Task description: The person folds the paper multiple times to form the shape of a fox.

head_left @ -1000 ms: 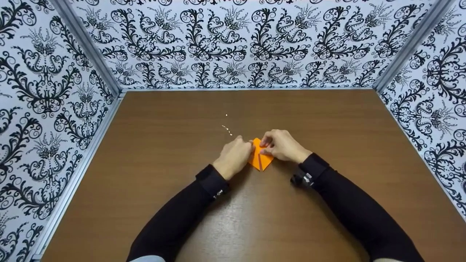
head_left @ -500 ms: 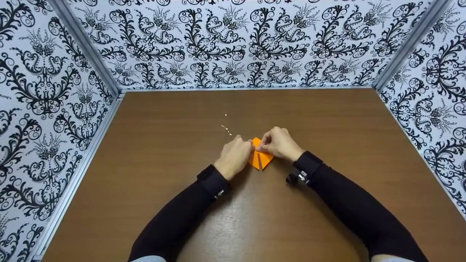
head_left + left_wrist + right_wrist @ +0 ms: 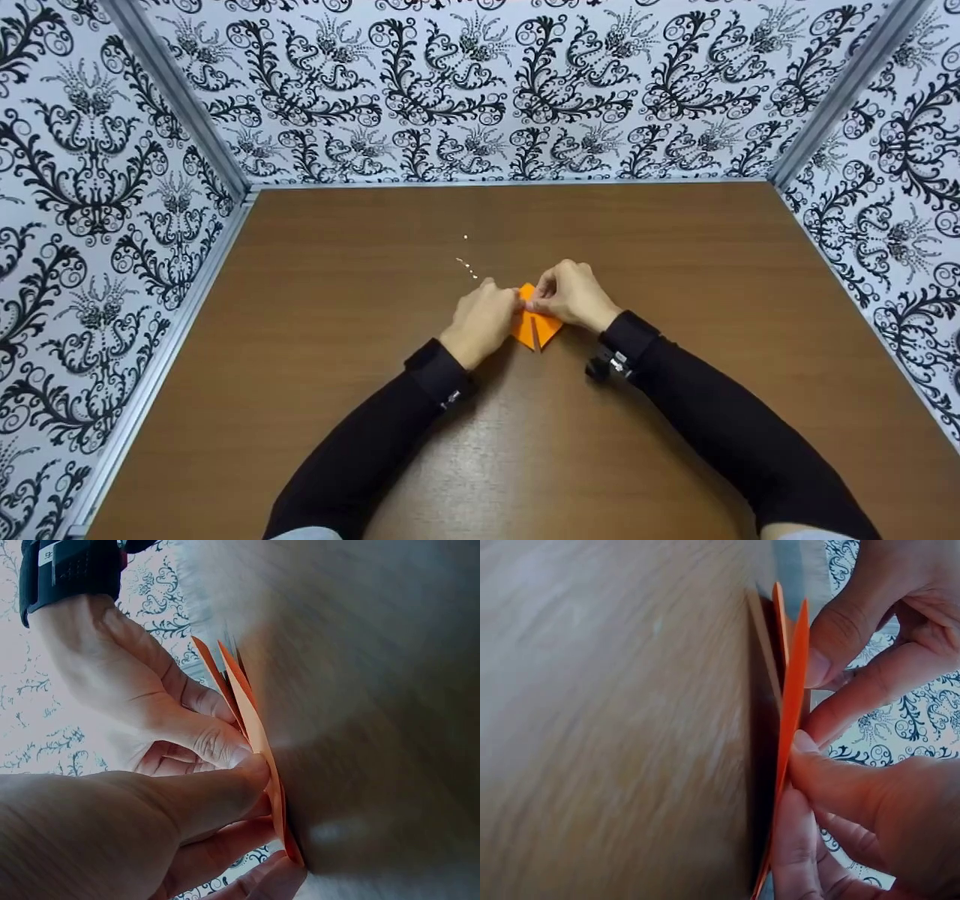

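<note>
A small orange sheet of folded paper (image 3: 546, 330) lies at the middle of the table, with a narrow slit between two flaps at its near end. My left hand (image 3: 480, 319) holds its left side, thumb on top and fingers along the edge in the left wrist view. From the right, my right hand (image 3: 576, 295) pinches a part of the paper between thumb and forefinger, its thumb close to the left hand's. The folded paper (image 3: 793, 682) appears edge-on in the right wrist view, its flaps standing slightly apart. Fingers cover much of its upper part.
A brown wooden table (image 3: 360, 247) lies under both hands. Several tiny white specks (image 3: 468, 267) are on it, just beyond the left hand. Patterned black-and-white panels (image 3: 480, 90) with metal frames enclose the back and sides.
My right hand has shifted slightly left across the paper, its thumb now next to the left hand. The left hand and the paper have hardly moved.
</note>
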Demonstrator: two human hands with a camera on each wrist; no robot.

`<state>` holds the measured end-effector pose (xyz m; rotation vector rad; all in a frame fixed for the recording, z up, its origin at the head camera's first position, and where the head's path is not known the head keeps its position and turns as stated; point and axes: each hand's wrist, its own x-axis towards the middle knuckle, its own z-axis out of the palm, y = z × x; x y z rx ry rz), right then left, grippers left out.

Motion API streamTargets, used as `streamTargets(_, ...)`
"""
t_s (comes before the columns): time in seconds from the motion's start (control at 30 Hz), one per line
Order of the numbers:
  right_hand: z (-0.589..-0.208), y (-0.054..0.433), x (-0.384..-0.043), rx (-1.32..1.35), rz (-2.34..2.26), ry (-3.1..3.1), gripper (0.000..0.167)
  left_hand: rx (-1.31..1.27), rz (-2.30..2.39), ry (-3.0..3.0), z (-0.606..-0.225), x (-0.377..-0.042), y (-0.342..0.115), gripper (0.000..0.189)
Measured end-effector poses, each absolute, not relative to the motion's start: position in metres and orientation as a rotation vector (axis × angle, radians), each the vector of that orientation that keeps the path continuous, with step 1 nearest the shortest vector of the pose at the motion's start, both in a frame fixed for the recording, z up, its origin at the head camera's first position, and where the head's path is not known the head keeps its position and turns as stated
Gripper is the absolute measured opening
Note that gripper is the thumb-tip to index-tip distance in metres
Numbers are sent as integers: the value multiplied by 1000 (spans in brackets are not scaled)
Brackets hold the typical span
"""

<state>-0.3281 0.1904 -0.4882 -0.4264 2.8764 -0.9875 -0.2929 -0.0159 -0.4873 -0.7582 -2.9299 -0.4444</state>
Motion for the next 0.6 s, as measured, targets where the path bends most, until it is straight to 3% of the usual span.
streamTargets(0.3,-494,191,-328,-540,-994,2927,14,-915,-597,-2928,-485,-304,-28,10)
streamTargets(0.6,-494,190,-326,-625,-966,2942,19,-952,-603,-2909,-488,-305,-34,12)
